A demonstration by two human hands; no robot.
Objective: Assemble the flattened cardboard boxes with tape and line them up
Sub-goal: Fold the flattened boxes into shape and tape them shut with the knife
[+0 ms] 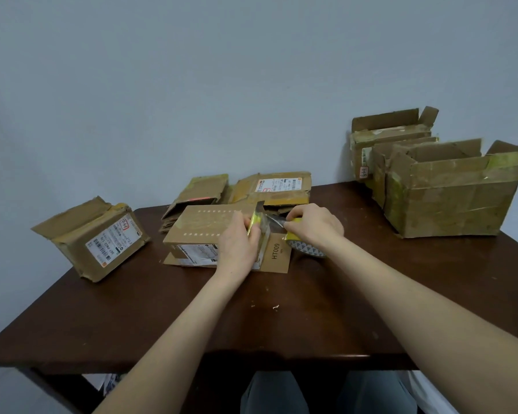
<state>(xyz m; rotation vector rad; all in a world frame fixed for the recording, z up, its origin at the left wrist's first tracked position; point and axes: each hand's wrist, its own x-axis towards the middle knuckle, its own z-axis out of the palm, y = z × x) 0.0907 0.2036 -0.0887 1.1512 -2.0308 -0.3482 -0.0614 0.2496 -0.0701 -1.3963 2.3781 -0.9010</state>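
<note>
A brown cardboard box (201, 231) marked HT009 lies at the middle of the dark wooden table (251, 324). My left hand (237, 249) presses on its right end and pinches the free end of a clear tape strip (266, 222). My right hand (314, 224) holds a yellow-edged tape roll (305, 248) just right of the box, with the strip stretched between both hands. Behind the box lie flattened boxes (269, 189) in a loose pile.
A closed labelled box (99, 240) sits tilted at the table's left edge. Assembled open-topped boxes (449, 198) stand in a row at the back right, against the grey wall. Small white scraps (275, 307) lie near the table's front.
</note>
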